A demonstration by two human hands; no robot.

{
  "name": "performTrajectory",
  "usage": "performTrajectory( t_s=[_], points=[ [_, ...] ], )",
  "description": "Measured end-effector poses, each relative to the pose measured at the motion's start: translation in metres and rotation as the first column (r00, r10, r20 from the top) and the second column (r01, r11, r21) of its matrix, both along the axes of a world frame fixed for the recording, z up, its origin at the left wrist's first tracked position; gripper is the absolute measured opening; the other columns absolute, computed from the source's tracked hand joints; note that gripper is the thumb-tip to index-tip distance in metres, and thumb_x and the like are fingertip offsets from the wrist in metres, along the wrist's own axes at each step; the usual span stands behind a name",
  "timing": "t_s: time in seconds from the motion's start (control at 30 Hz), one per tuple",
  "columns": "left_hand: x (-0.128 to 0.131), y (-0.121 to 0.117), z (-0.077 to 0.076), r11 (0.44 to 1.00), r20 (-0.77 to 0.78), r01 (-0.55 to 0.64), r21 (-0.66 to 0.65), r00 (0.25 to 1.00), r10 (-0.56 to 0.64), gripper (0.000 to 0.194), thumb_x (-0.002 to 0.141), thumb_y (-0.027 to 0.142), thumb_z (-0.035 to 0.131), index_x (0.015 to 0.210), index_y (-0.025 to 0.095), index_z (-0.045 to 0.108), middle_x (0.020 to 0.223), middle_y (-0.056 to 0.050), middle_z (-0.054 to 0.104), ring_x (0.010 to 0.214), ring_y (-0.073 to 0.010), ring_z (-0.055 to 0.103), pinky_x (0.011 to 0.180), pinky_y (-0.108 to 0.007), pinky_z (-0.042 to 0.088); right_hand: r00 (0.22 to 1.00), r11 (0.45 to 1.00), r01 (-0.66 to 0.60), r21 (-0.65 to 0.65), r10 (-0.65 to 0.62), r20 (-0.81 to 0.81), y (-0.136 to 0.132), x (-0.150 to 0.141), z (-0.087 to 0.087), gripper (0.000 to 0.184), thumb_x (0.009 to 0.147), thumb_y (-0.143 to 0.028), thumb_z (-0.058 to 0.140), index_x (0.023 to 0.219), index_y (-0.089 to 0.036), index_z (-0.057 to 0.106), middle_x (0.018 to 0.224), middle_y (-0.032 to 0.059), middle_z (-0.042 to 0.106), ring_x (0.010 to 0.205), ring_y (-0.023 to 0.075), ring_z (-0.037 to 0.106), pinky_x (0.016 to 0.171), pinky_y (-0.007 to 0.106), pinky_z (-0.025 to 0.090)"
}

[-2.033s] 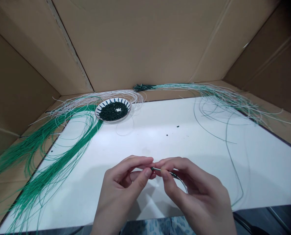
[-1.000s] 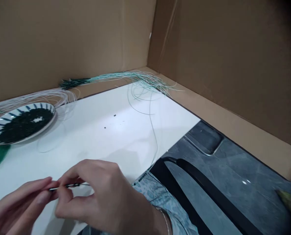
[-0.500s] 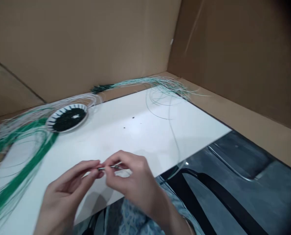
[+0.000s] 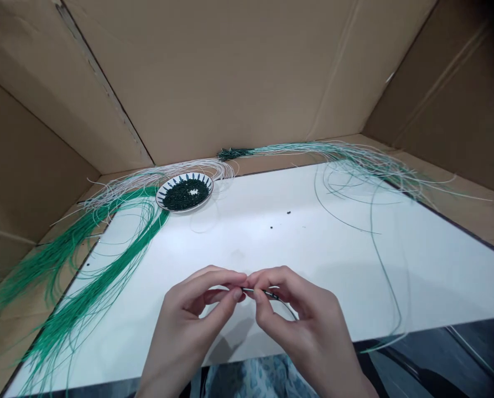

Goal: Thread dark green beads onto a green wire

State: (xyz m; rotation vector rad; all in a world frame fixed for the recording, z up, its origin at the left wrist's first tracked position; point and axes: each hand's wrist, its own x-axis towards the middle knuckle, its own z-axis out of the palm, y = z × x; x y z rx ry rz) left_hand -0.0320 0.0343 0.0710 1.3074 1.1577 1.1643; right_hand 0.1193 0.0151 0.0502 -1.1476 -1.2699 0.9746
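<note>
My left hand [image 4: 197, 312] and my right hand [image 4: 307, 312] meet above the front of the white board, fingertips almost touching. Both pinch a thin cord [image 4: 287, 307] that carries small dark beads near the right fingertips. Its tail curves down behind my right fingers, and the part inside the left pinch is hidden. Beyond my left hand stands a shallow white plate [image 4: 209, 182] with blue stripes on its rim. Dark, tiny beads [image 4: 180, 196] fill it around a small pale patch.
Loose green cords [image 4: 122, 265] spread over the board's left side, with white cords [image 4: 126, 188] behind them. Along the back lies a pale green bundle [image 4: 296, 147] with dark beaded ends [image 4: 234, 153]. Cardboard walls [image 4: 247, 72] enclose the white board [image 4: 238, 237].
The view has swung left, so hands and plate appear farther right. My hands have drawn closer together on the cord, both still pinching it.
</note>
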Motion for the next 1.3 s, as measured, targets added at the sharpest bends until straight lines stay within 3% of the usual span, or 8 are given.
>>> performTrajectory(
  t_s=[0.33,0.67,1.0,1.13,1.3],
  points=[
    [-0.004,-0.001,0.002,0.998,0.017,-0.022,-0.052,1.000,0.023,0.013,0.080,0.016,0.075,0.082,0.025,0.085,0.084,-0.004,0.076,0.081,-0.0183,0.070,0.070,-0.021,0.060,1.000,0.999,0.026,-0.022,-0.027,-0.013,0.001,-0.005,-0.001,0.009,0.081,-0.016,0.066,0.076,-0.024,0.065,0.087,0.0026,0.079,0.082,0.0187,0.075,0.077,0.028,0.062],
    [-0.003,-0.003,0.001,1.000,-0.038,-0.022,-0.006,0.999,0.022,0.015,0.081,0.017,0.074,0.083,0.028,0.085,0.087,-0.004,0.078,0.084,-0.0188,0.071,0.071,-0.021,0.059,0.999,1.000,-0.023,-0.012,0.023,0.044,0.000,-0.002,0.001,0.012,0.084,-0.014,0.065,0.079,-0.025,0.065,0.089,-0.0026,0.078,0.079,0.0144,0.073,0.076,0.024,0.057],
    [0.002,0.009,-0.007,0.993,0.170,-0.052,-0.106,0.983,0.069,0.012,0.075,0.013,0.080,0.077,0.024,0.083,0.078,0.000,0.077,0.072,-0.0158,0.073,0.064,-0.019,0.061,0.999,0.999,-0.049,-0.013,0.049,-0.007,0.008,0.003,-0.011,0.006,0.090,-0.029,0.073,0.090,-0.027,0.079,0.091,0.0013,0.082,0.086,0.0183,0.077,0.075,0.025,0.060],
    [0.006,0.011,-0.012,0.989,0.177,-0.080,-0.121,0.979,0.101,0.008,0.074,0.015,0.081,0.076,0.022,0.082,0.076,-0.001,0.076,0.074,-0.0171,0.073,0.065,-0.021,0.062,0.999,0.999,-0.028,-0.028,0.029,0.019,0.011,0.002,-0.013,0.007,0.089,-0.027,0.073,0.090,-0.028,0.080,0.088,0.0004,0.082,0.083,0.0184,0.076,0.072,0.026,0.060],
    [0.009,0.009,-0.010,0.980,0.221,-0.061,-0.188,0.970,0.103,0.011,0.075,0.013,0.081,0.074,0.024,0.081,0.075,0.003,0.077,0.067,-0.0116,0.073,0.066,-0.015,0.059,1.000,0.999,-0.027,-0.035,0.028,0.006,0.013,0.001,-0.013,0.006,0.089,-0.024,0.070,0.087,-0.027,0.074,0.091,-0.0006,0.081,0.083,0.0162,0.075,0.076,0.025,0.060]
  ],
)
